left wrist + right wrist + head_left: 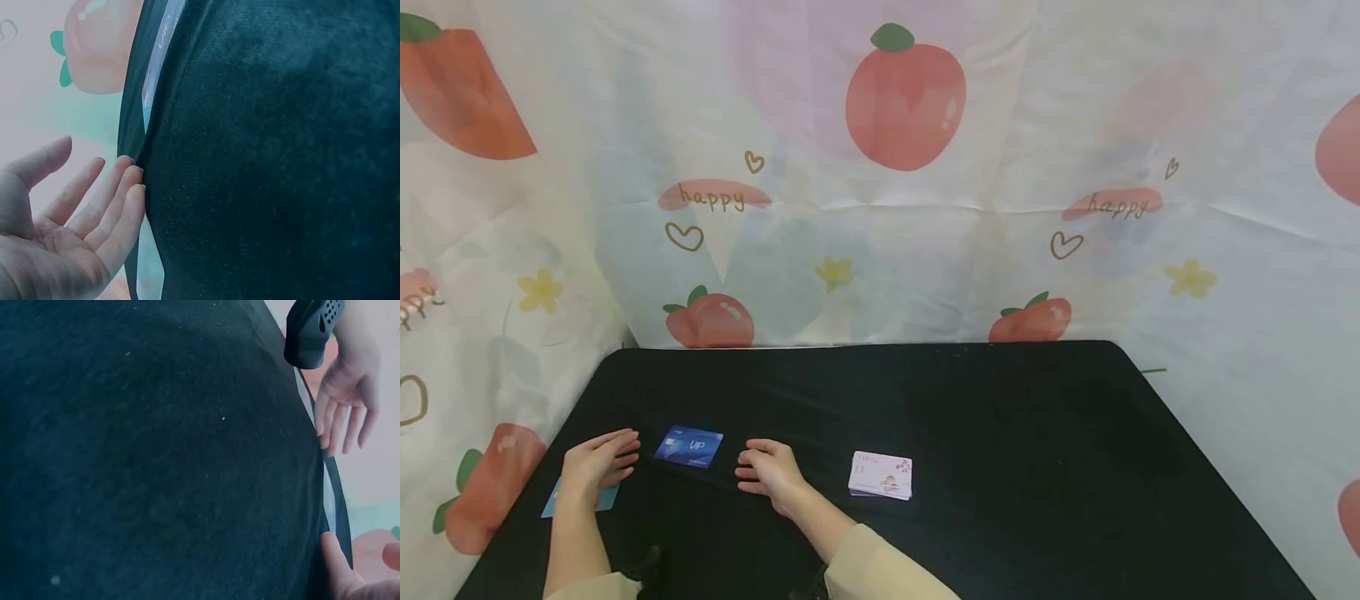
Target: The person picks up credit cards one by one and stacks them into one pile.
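Observation:
A dark blue card [688,447] marked VIP lies flat on the black tabletop, between the two hands. To its left, my left hand [598,462] is held above a light blue card [607,497] and partly hides it. The left wrist view shows that hand [75,231] with fingers extended and nothing in the palm. On the other side of the VIP card is my right hand [772,477], its fingers relaxed and holding nothing. Further right lies a small stack of cards [881,476], with a white and pink one on top.
A black cloth [1015,467] covers the table. Behind and beside it hangs a pale curtain [925,275] printed with fruit and hearts. A black wrist device [309,337] on the left arm appears in the right wrist view.

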Tool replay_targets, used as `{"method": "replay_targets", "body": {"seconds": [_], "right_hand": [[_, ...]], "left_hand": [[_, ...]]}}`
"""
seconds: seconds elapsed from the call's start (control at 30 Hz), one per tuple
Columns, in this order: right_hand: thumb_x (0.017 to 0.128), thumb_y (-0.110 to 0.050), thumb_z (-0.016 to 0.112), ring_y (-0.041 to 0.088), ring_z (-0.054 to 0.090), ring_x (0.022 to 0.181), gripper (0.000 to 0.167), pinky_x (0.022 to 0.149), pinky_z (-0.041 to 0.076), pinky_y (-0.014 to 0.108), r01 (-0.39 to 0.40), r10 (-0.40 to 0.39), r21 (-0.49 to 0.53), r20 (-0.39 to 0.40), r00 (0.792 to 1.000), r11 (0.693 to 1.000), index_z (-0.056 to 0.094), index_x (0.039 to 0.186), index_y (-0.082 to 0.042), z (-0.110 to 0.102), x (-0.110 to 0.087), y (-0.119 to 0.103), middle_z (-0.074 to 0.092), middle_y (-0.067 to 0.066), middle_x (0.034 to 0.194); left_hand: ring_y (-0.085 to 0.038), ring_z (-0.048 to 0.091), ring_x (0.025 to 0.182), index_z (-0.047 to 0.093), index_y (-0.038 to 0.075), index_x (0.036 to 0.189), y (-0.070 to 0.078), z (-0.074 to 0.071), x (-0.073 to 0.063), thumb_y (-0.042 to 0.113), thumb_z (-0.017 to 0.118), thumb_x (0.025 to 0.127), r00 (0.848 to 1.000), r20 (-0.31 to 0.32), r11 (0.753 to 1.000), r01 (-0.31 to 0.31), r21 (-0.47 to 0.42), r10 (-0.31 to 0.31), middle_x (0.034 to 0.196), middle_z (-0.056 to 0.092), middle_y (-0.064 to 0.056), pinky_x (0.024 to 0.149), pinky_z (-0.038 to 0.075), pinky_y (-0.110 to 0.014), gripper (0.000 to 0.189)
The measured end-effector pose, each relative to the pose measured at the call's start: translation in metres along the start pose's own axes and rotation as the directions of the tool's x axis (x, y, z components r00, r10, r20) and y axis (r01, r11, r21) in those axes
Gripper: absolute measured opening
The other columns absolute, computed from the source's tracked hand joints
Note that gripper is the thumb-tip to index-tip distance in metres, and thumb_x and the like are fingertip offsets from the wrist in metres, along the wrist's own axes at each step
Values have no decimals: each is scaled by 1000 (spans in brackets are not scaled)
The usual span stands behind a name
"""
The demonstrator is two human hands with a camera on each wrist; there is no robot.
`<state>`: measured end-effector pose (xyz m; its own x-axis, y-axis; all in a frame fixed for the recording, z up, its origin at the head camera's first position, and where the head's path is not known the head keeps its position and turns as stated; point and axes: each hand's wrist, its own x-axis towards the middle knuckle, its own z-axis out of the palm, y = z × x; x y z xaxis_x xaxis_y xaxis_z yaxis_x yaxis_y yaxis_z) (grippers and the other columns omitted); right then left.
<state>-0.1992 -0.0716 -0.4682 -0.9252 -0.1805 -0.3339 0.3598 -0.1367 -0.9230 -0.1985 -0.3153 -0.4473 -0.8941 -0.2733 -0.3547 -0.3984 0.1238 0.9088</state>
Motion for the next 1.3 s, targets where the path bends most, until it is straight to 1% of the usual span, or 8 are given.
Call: {"method": "replay_targets", "body": {"seconds": [0.1,0.3,0.47,0.57,0.73,0.97,1.13,1.3], "right_hand": [[88,-5,55,27,65,85,33,71,56,40,-7,7,27,11,1000,1000,52,118,6,4,2,0,64,15,98],[87,-6,54,29,65,88,38,73,56,42,-24,22,83,21,1000,996,48,122,8,7,6,2,63,17,99],[88,-7,54,32,64,90,39,75,55,45,-47,42,115,43,998,992,47,123,8,11,9,2,63,18,100],[89,-8,53,33,63,92,38,77,53,47,-67,59,137,58,997,988,46,123,8,13,10,1,63,19,101],[91,-10,50,36,61,96,37,81,51,51,-105,90,178,93,992,978,45,123,7,15,12,2,62,20,104],[90,-14,51,39,58,103,40,85,46,56,-158,119,268,156,981,950,42,124,6,17,16,4,59,24,110],[92,-14,48,39,57,104,37,87,45,57,-171,121,284,185,975,943,42,123,5,16,19,5,58,25,112],[93,-15,46,40,54,108,42,89,43,58,-191,126,299,225,966,935,39,127,9,14,20,7,56,26,115]], "left_hand": [[0,61,69,33,-11,135,0,0,0,30,54,91,1000,15,1000,12,9,-12,79,63,12,67,56,-24,63],[0,61,69,33,-12,134,-4,1,2,29,54,91,999,28,1000,19,-6,-19,79,64,11,67,56,-23,62],[1,61,70,34,-13,133,-6,0,3,28,53,92,999,44,1000,12,17,-12,81,64,10,68,56,-24,61],[0,62,71,34,-12,134,-8,-1,4,29,53,92,998,65,1000,23,19,-25,83,65,9,70,56,-25,62],[-2,64,73,31,-11,136,-10,-3,6,29,54,91,992,105,997,68,-31,-64,81,67,8,70,56,-27,64],[-5,65,75,30,-11,136,-13,-6,7,22,50,94,984,160,989,96,-112,-77,82,68,6,72,56,-29,57],[-4,65,76,33,-10,135,-16,-3,10,22,50,94,982,171,987,100,-122,-78,82,68,7,73,56,-29,55],[-4,65,74,31,-11,135,-16,-1,12,23,52,93,983,163,986,110,-127,-88,81,68,6,72,56,-29,59]]}}
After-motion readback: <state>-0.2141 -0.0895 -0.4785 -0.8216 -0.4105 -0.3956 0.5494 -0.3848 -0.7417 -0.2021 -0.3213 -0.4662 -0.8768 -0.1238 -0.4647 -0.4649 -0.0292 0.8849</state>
